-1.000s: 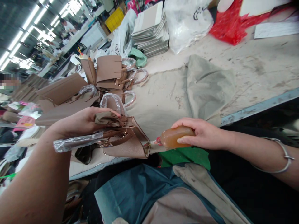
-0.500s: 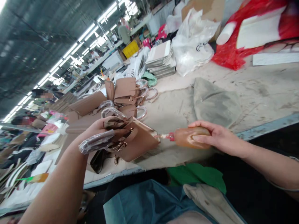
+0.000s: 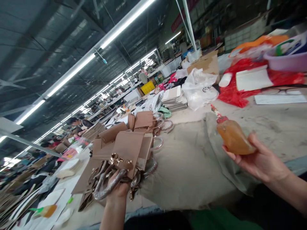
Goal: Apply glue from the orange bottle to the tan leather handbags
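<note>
My left hand (image 3: 120, 188) is closed around the lower part of a brown handbag (image 3: 128, 148). Gold clasps show on its flap, and its handle is wrapped in clear plastic; some of my fingers are hidden behind it. In my right hand (image 3: 266, 163) is a squeeze bottle (image 3: 233, 137) of amber liquid, probably glue, tilted with its red-capped nozzle pointing up and left. The bottle is held above a grey-green cloth (image 3: 187, 166) on the table, well apart from the bag.
More brown bags (image 3: 144, 119) with wrapped handles lie behind the held one. Farther back are a stack of boards (image 3: 174, 97), a white plastic bag (image 3: 199, 89), red plastic (image 3: 236, 95) and a purple basin (image 3: 287, 60). Another amber bottle (image 3: 49, 210) lies at lower left.
The bottle has moved away from the bag's edge to the right and turned nozzle-up. The bag has been turned and set back toward the other bags. The view has tilted upward.
</note>
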